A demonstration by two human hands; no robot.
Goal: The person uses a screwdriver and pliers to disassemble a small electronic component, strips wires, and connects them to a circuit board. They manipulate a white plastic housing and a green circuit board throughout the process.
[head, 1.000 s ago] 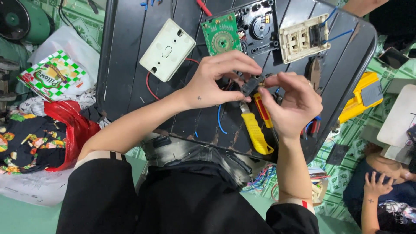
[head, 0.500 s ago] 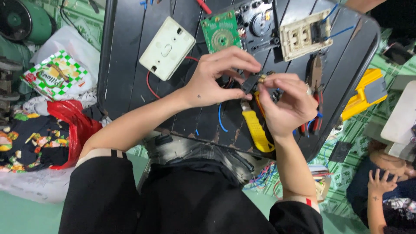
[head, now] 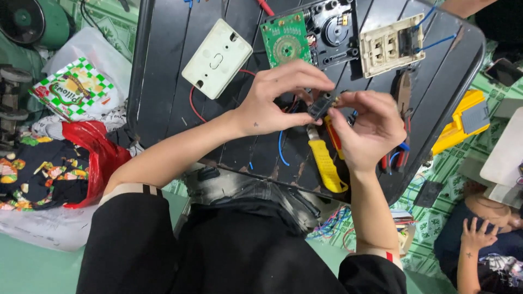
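Dark slatted tabletop [head: 163,81], left hand [head: 272,103] & right hand [head: 368,128] fingertips both pinching 1 small black switch part [head: 318,107] above table centre, 1 yellow-handled tool [head: 326,163] just below, 1 green circuit board [head: 286,39], 2 cream switch plates, 1 red wire [head: 193,106], 1 blue wire [head: 281,149].

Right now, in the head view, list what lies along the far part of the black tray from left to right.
White switch box → green circuit board → black round mechanism → cream socket plate.
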